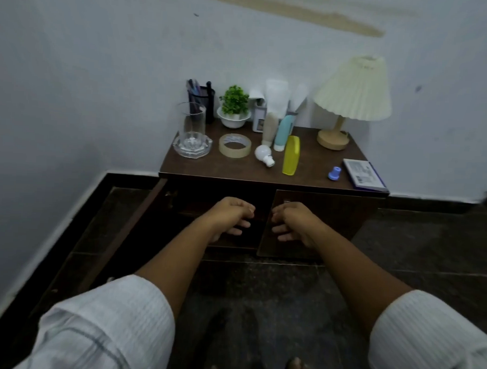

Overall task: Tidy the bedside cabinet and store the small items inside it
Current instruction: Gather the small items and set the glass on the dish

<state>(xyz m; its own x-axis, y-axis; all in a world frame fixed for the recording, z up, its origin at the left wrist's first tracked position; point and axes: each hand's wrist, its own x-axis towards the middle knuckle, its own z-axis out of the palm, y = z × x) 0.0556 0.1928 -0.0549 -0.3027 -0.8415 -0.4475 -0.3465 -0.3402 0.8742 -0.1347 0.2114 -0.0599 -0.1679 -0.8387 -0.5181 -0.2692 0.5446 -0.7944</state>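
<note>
The dark wooden bedside cabinet [204,170] stands against the wall. Its left door [140,221] is swung wide open, and its right door [332,224] is slightly ajar. My left hand [231,214] hovers in front of the dark opening, fingers loosely curled and holding nothing. My right hand [293,221] has its fingers curled at the free edge of the right door. On top lie a tape roll [235,145], a white bulb [264,155], a yellow comb [291,155], a small blue cap [334,173] and a booklet [363,175].
At the back of the top stand a glass vase in a glass ashtray [191,133], a pen holder [200,97], a potted plant [234,107], several tubes [283,131] and a lamp [352,97]. The wall runs close on the left. The floor is dark tile, and my feet show at the bottom.
</note>
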